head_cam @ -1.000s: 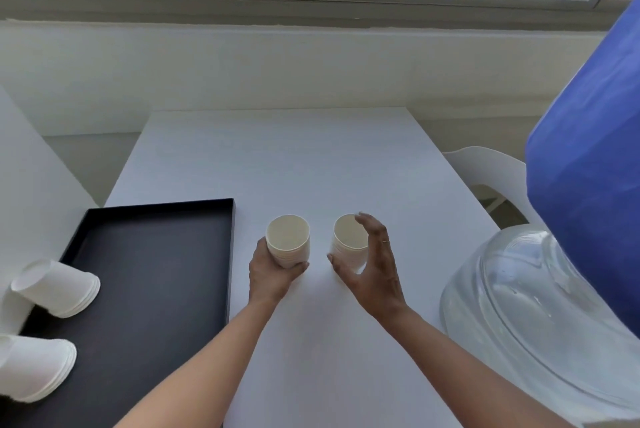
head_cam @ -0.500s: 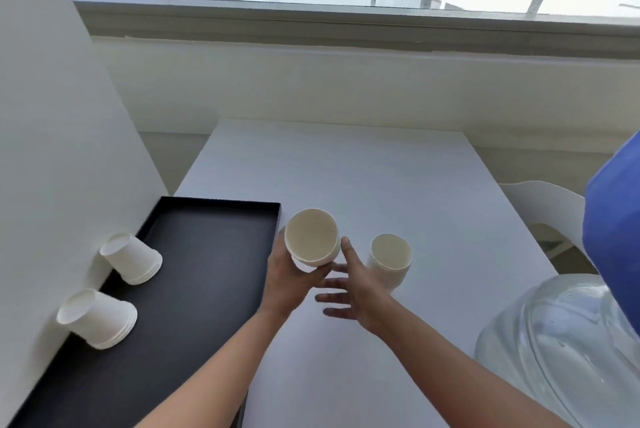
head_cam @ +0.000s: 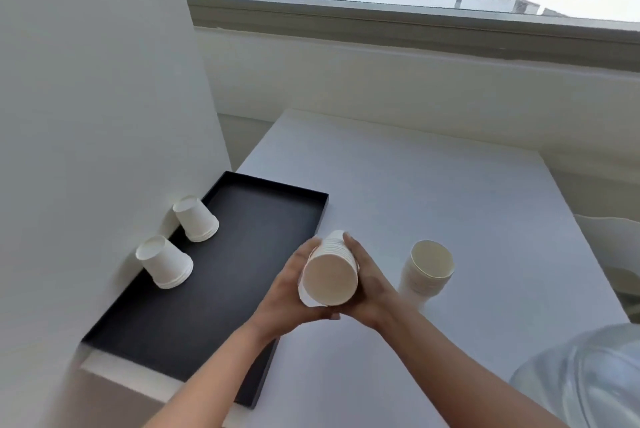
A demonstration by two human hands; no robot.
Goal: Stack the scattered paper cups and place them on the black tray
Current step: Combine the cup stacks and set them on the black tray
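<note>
**A:** Nearest to us, what are the hands doing?

**B:** Both are wrapped round one short stack of nested white paper cups (head_cam: 329, 277), tipped on its side with its open mouth toward the camera. The left hand (head_cam: 289, 292) cups it from the left, fingers curled under; the right hand (head_cam: 372, 283) clasps the other flank. It is lifted clear of the white rectangular table (head_cam: 450, 199), right at the near right edge of the flat black rectangular tray (head_cam: 225, 289).

**A:** So which step is this?

**B:** I'd judge it the carry-over: a finished stack on its way to the tray, probably being turned over.

**A:** Why turned?

**B:** Further left, two white cup stacks stand mouth-down on the tray against the white wall panel (head_cam: 86, 115): the nearer inverted stack (head_cam: 166, 263) and the farther inverted stack (head_cam: 197, 219). Matching them means rolling this one rim-down and setting it on the bare black floor, clear of those two.

**A:** Anything left afterwards?

**B:** Yes. An upright white cup stack (head_cam: 427, 270) waits on the table just right of the hands, untouched. That looks like the last one.
</note>
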